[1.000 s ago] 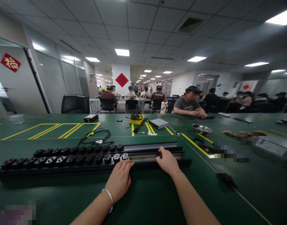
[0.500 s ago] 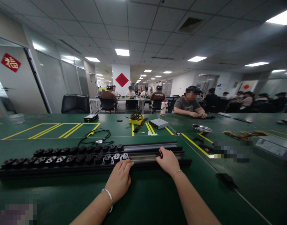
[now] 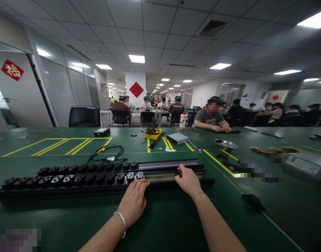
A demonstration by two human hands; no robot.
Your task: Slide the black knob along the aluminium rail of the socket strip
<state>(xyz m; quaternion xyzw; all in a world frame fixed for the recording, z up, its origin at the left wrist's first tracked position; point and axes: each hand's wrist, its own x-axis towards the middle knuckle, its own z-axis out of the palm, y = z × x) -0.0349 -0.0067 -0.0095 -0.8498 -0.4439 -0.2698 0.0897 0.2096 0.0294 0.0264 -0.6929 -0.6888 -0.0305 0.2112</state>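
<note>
Near black track [image 3: 71,193]: one, long axis running left to right, close before both hands. I count its left and middle as filled by a row of plug-like units [image 3: 100,179]; the channel right of them lies bare.

Small dark piece [image 3: 179,172]: one, mostly hidden, at that bare stretch, to the right of the row's end unit [image 3: 140,175] and apart from it. I cannot tell whether it touches the channel.

Right hand [image 3: 188,180]: the nearer to that piece, fingertips pinching it.

Left hand [image 3: 135,196]: fingers together on the track's near edge, just beside the end unit; thumb hidden, so I cannot tell whether it grips.

Far black track [image 3: 168,165]: roughly parallel, behind.

Containers: yellow box [image 3: 152,136], black cables heaped in it; metal bowl [image 3: 225,143], contents unclear to me; clear tub [image 3: 19,132], far left, contents likewise.
</note>
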